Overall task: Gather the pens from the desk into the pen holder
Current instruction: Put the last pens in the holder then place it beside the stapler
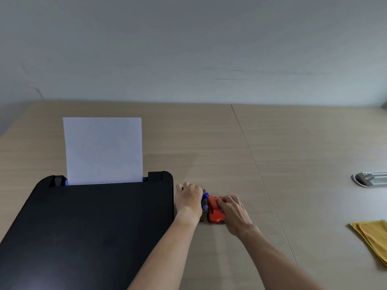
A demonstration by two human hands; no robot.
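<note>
My left hand (188,198) is closed into a fist just right of the printer. A blue pen (206,195) runs through the fist: its blue cap shows on the right side and a dark tip pokes out by the thumb. Under and beside this hand stands a small dark grey pen holder (203,217), mostly hidden, with bluish clear pen ends (204,206) showing in it. My right hand (232,208) lies on an orange desk tool (213,215), perhaps a stapler, touching the holder's right side, fingers curled over its top.
A large black printer (94,227) with a white sheet (102,149) standing in its feeder fills the left. A folded yellow cloth (370,237) lies at the right edge, and a grey cable port (368,180) sits above it. A seam (257,170) crosses the wooden desk.
</note>
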